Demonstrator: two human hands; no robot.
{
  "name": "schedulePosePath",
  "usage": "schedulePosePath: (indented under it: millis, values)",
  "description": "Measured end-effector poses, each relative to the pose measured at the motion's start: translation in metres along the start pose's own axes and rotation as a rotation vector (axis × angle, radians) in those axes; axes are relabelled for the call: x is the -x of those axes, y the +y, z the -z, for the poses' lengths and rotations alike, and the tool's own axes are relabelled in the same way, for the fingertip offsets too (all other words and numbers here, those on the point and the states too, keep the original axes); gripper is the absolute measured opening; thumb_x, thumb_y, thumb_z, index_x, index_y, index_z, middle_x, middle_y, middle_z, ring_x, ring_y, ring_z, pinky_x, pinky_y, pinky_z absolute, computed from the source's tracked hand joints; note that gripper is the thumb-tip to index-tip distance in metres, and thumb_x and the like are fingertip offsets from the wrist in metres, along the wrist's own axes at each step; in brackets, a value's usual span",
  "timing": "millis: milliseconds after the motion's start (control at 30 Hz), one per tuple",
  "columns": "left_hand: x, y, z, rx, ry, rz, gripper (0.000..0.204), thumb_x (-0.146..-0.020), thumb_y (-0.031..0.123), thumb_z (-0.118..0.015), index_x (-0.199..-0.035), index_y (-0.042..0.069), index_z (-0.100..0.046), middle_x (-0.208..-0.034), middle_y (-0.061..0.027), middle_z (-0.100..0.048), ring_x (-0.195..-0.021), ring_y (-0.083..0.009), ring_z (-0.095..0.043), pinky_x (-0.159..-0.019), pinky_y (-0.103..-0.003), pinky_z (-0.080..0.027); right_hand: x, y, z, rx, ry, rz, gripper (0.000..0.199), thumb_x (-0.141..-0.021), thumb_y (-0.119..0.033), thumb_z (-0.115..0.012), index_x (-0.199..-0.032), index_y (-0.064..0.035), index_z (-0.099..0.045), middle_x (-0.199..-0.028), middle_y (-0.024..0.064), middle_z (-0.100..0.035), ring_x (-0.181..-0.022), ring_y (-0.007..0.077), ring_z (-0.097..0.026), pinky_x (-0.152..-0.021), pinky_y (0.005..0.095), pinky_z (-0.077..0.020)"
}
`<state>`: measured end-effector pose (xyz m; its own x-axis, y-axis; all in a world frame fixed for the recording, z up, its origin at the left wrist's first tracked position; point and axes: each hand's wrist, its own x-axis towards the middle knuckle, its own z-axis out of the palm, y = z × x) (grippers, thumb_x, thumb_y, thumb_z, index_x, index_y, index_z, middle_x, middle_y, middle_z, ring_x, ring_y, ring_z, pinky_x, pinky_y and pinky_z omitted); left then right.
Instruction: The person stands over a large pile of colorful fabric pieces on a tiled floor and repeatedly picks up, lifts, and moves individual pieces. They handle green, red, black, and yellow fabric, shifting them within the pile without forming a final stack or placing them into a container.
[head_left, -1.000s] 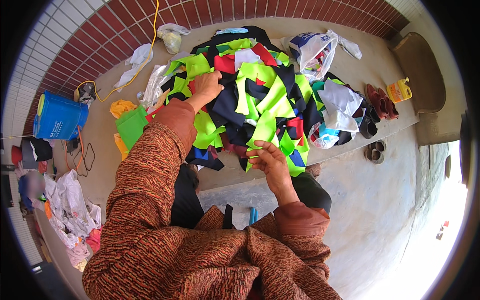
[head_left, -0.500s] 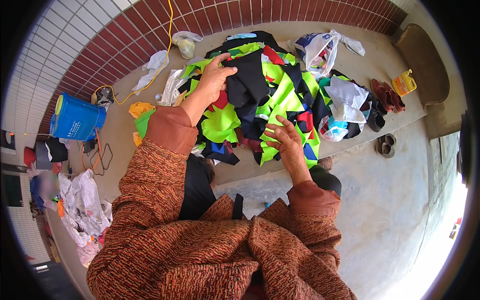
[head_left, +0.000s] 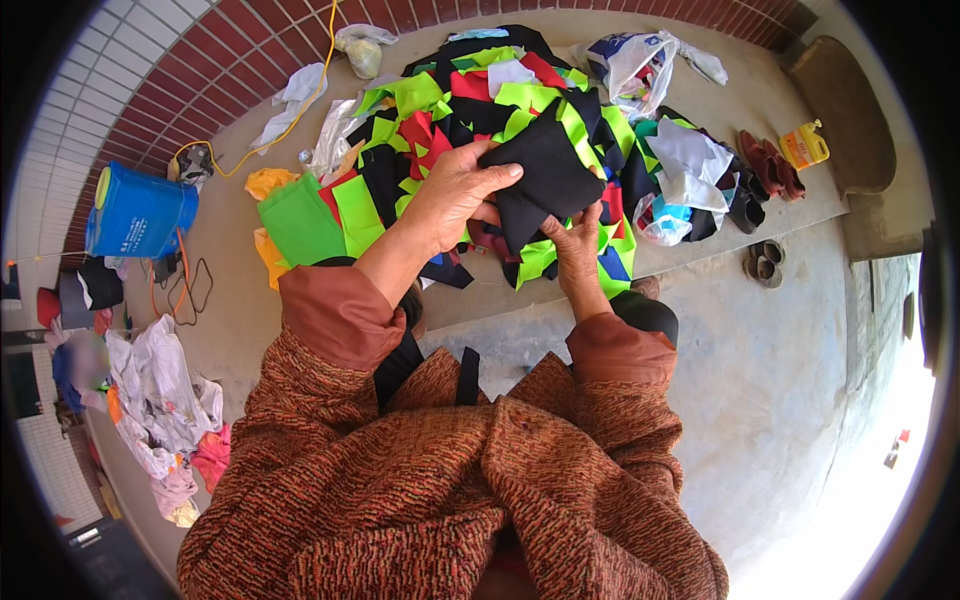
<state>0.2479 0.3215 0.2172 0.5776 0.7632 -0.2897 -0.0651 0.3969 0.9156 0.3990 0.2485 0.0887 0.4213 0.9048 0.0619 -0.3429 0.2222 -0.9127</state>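
Observation:
A black piece of cloth (head_left: pixel 545 175) is stretched between my two hands, above a heap of fabric scraps. My left hand (head_left: pixel 455 195) grips its left edge, thumb on top and the other fingers beneath. At the lower right edge, my right hand (head_left: pixel 577 248) pinches the same cloth; part of its fingers is hidden behind it. Under and behind it, the scrap heap (head_left: pixel 415 95) mixes neon green, black, red and blue pieces. Flat green pieces (head_left: pixel 300 222) lie to the left of the heap.
A blue tank sprayer (head_left: pixel 145 212) and a yellow cord (head_left: pixel 262 150) are at the left. To the right are a stuffed plastic bag (head_left: pixel 632 75), dark red shoes (head_left: pixel 768 165), sandals (head_left: pixel 764 264) and a yellow jug (head_left: pixel 804 146). White sacks (head_left: pixel 165 385) lie at lower left.
The black cloth has come nearer to me and is now spread out. My right hand, which was empty with fingers apart, has taken hold of its edge. The view has shifted slightly.

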Motion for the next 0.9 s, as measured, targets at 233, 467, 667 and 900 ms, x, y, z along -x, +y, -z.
schedulePosePath:
  millis: [233, 467, 667, 900]
  values:
    - [-0.011, 0.001, 0.012, -0.208, 0.042, -0.146, 0.036, -0.086, 0.025, -0.064, -0.113, 0.004, -0.056, -0.1, -0.0019, -0.06, -0.087, -0.011, -0.059, -0.071, -0.029, -0.051, 0.002, -0.001, 0.009, 0.044, 0.093, -0.109, 0.045, -0.069, -0.006, -0.077, -0.111, -0.0057, -0.061, -0.1, -0.0009, -0.061, -0.094, 0.0111, -0.056, -0.087, 0.0269, -0.0412]
    - [-0.009, 0.01, 0.013, 0.012, 0.051, -0.166, 0.034, -0.087, 0.022, -0.062, -0.115, 0.004, -0.057, -0.106, -0.0016, -0.061, -0.099, -0.012, -0.057, -0.092, -0.029, -0.043, 0.0, -0.026, 0.016, -0.433, 0.006, -0.245, 0.035, -0.079, -0.014, -0.069, -0.111, -0.0047, -0.06, -0.106, 0.0063, -0.064, -0.098, 0.019, -0.06, -0.092, 0.0339, -0.044]
    - [-0.002, 0.012, 0.006, 0.399, -0.011, -0.152, 0.027, -0.09, 0.017, -0.058, -0.115, 0.006, -0.057, -0.114, -0.0027, -0.059, -0.106, -0.013, -0.055, -0.096, -0.03, -0.041, 0.011, -0.012, 0.01, -0.766, -0.029, -0.393, 0.054, -0.079, -0.022, -0.071, -0.127, -0.0097, -0.049, -0.128, 0.0096, -0.052, -0.116, 0.0264, -0.051, -0.102, 0.0457, -0.0371]
    - [-0.01, 0.01, 0.02, 0.527, -0.096, -0.15, 0.026, -0.089, 0.018, -0.059, -0.113, 0.007, -0.058, -0.114, -0.0013, -0.06, -0.108, -0.0137, -0.054, -0.097, -0.033, -0.04, 0.01, -0.01, 0.002, -0.635, -0.264, -0.429, 0.065, -0.075, -0.005, -0.072, -0.132, -0.008, -0.042, -0.128, 0.0099, -0.051, -0.114, 0.026, -0.053, -0.098, 0.0404, -0.0421]
